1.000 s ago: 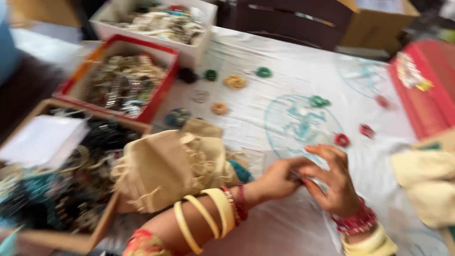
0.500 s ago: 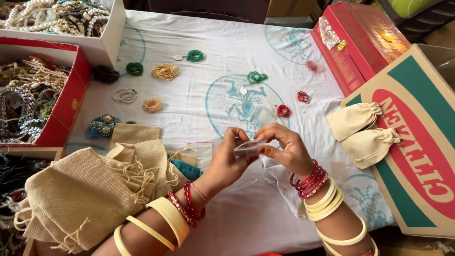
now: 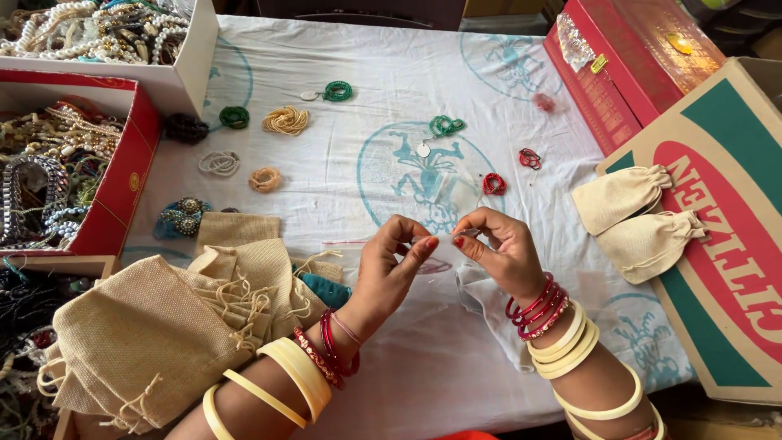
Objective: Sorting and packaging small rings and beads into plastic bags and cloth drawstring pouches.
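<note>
My left hand [image 3: 393, 262] and my right hand [image 3: 503, 248] meet over the white printed cloth [image 3: 391, 122]. Both pinch the edge of a small clear plastic pouch [image 3: 454, 200], which stands up between the fingertips. Both wrists carry red and cream bangles. A pile of burlap drawstring pouches [image 3: 163, 326] lies just left of my left forearm. A teal item [image 3: 327, 289] peeks out beside it. A red bead bracelet [image 3: 494, 183] lies on the cloth just beyond the pouch.
Several bead bracelets lie scattered on the cloth, among them green [image 3: 337, 90] and tan [image 3: 286, 121]. A red box [image 3: 130, 171] and a white box [image 3: 195, 57] of jewellery stand at the left. Two cream pouches [image 3: 639, 220] rest on a cardboard box [image 3: 725, 244] at right, behind it a red box [image 3: 627, 65].
The view has swung from the left boxes to the cloth's middle. My hands have come up off the cloth and now hold the clear pouch between them.
</note>
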